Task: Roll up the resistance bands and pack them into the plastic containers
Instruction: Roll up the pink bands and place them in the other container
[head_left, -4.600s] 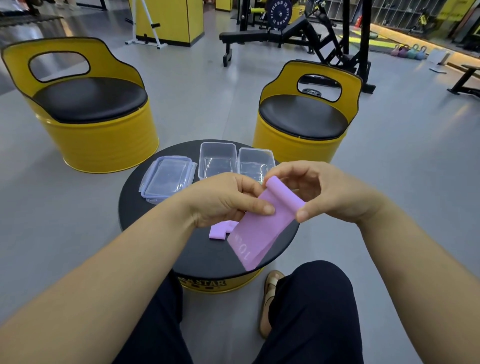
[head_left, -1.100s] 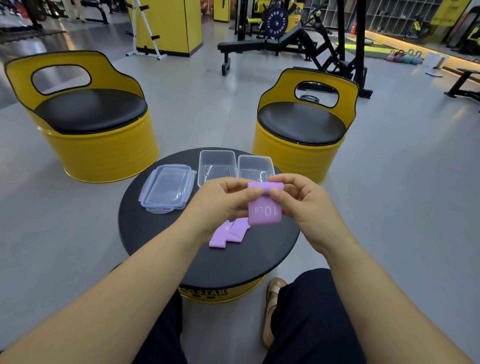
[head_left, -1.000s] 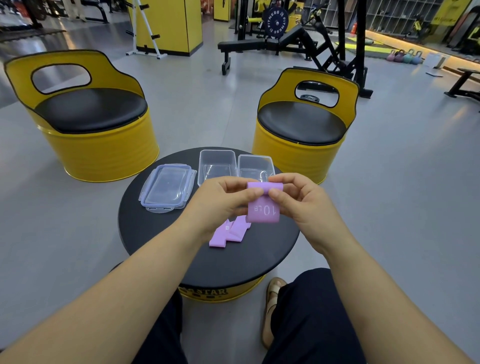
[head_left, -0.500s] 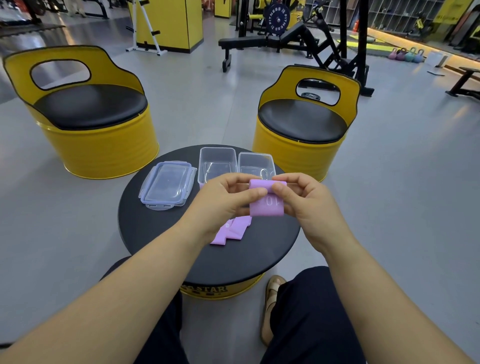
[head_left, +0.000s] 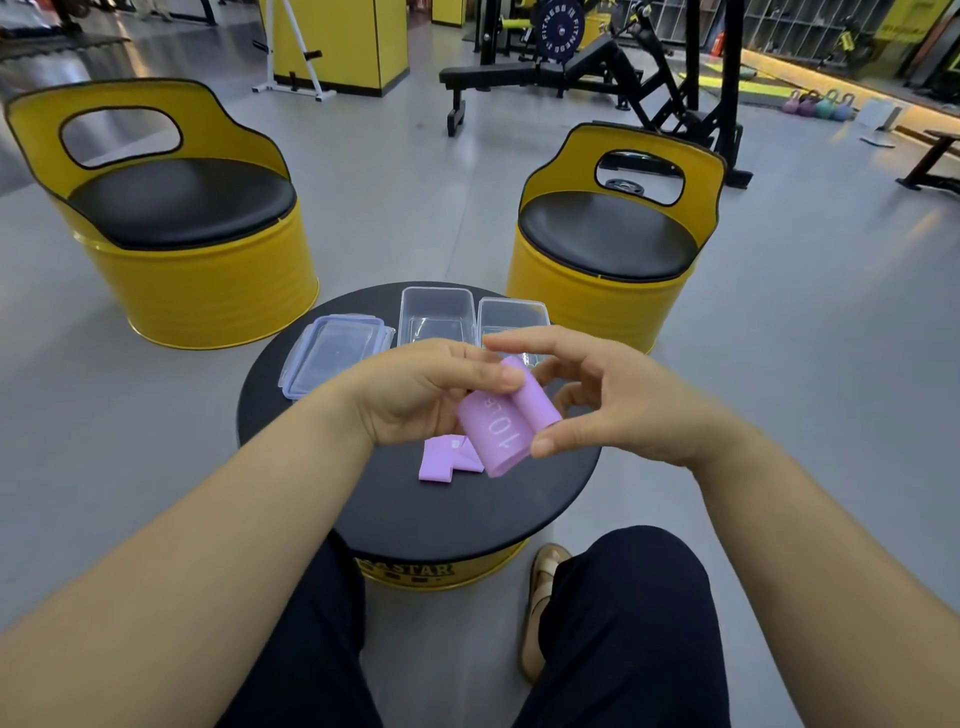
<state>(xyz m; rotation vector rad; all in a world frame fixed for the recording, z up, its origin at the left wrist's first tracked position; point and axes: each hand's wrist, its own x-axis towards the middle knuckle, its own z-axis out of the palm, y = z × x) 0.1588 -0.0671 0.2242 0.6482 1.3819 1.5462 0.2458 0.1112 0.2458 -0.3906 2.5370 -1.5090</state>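
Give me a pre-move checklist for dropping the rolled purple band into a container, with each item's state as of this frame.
1. Band fully rolled: not ok. The purple band has a flap printed "10 LB" hanging loose.
2. Grip secure: ok. The left hand pinches the roll at the top, and the right hand has its thumb against the lower edge.
3. Container open: ok. Both clear containers sit without lids.
4. Containers free of contents: ok, both look bare.
5. Lids at hand: ok, the lid stack lies to the left on the table.
6. Second band packed: not ok, it lies unrolled on the table.
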